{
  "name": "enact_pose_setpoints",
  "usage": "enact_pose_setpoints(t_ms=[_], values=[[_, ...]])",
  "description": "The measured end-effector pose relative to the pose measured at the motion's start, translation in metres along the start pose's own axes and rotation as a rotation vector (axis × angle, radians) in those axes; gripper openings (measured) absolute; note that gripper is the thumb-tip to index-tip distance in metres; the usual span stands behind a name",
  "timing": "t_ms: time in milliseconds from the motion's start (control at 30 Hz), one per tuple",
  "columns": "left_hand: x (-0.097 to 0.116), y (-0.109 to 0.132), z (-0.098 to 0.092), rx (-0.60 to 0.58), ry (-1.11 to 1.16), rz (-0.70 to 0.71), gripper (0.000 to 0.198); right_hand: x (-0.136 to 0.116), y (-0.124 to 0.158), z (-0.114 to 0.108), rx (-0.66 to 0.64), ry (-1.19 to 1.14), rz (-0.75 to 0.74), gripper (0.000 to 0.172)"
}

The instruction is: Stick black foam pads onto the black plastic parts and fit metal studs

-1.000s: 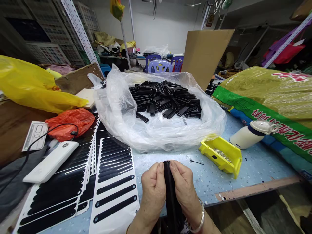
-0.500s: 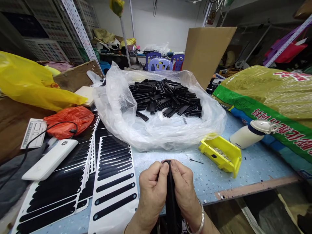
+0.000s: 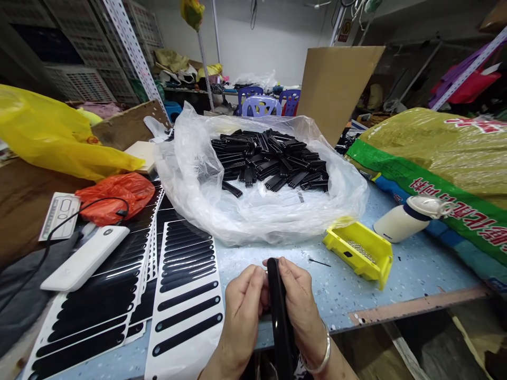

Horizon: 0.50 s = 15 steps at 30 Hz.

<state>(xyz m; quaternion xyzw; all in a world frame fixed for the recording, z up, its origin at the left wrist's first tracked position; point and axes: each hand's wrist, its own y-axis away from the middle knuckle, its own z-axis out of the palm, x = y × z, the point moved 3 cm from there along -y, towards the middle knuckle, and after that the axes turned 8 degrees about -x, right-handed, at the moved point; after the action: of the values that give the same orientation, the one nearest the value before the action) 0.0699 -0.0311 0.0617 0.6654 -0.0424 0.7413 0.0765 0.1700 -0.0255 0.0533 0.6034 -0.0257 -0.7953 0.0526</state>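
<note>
A long, glossy black strip-shaped piece with a rounded top end stands tilted toward me at the front edge of the table. My right hand grips it from the right, thumb along its upper side. On the left, my left hand is closed, thumb against curled fingers, close beside the strip's upper end; what its fingertips hold, if anything, is hidden. To the left lies a white sheet of black adhesive strips with round-holed ends. Beyond the hands, a clear plastic bag lies open around a pile of similar black pieces.
A yellow bin of small metal parts and a cream bottle lie to the right, near a large printed sack. A white power bank rests on more strip sheets at left. A cardboard panel stands behind.
The black piece has turned so its glossy face shows. My left thumb has come off its top end and moved slightly left; my right hand keeps its grip.
</note>
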Motion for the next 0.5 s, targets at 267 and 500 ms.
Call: enact_pose_setpoints(t_ms=[267,500], values=[[0.025,0.006,0.012,0.072,-0.366,0.175,0.034,-0.003,0.005,-0.006,0.052,0.061,-0.016,0.042],[0.020,0.004,0.012,0.131,-0.448,0.223,0.032,0.002,0.000,-0.007,0.056,0.055,-0.021,0.042]])
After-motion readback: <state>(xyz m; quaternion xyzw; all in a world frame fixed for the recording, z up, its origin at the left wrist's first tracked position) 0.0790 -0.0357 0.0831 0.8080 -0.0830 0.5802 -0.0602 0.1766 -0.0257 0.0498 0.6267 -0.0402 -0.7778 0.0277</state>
